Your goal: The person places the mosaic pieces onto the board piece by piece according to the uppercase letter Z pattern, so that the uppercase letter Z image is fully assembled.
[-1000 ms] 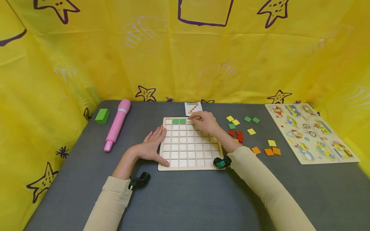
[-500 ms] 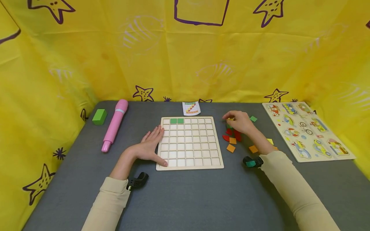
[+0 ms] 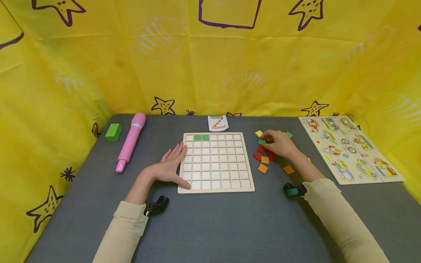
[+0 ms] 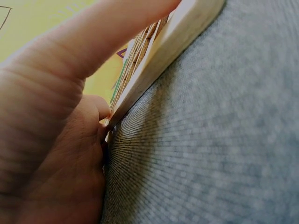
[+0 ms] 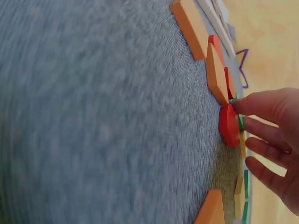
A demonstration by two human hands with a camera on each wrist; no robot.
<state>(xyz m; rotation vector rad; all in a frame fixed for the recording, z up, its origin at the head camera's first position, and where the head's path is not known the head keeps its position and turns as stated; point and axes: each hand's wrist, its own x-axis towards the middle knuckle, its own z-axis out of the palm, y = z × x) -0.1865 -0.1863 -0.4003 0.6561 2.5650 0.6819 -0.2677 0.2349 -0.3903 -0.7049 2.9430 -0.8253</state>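
Note:
A light wooden grid board (image 3: 215, 192) lies in the middle of the table, two green square tiles (image 3: 201, 137) set side by side in its far row. My left hand (image 3: 169, 166) rests on the board's left edge, fingers spread and thumb at the near left corner; the left wrist view shows the thumb (image 4: 93, 37) over the wooden rim (image 4: 163, 53). To the right of the board, my right hand (image 3: 279, 143) pinches a green square tile (image 3: 262, 141) between thumb and forefinger among the loose pieces. Red pieces (image 3: 261, 149) lie just nearer, and a yellow tile (image 3: 258, 134) just beyond.
Orange tiles (image 3: 262, 168) lie near the board's right side. A small printed pattern card (image 3: 217, 123) lies behind the board. At the left are a pink microphone-shaped toy (image 3: 130, 142) and a green block (image 3: 113, 132); a wooden picture puzzle (image 3: 350, 149) lies at the right.
My right hand has moved right from the board's far row to the loose pieces, where its fingertips have closed on a green tile. My left hand stays on the board's edge.

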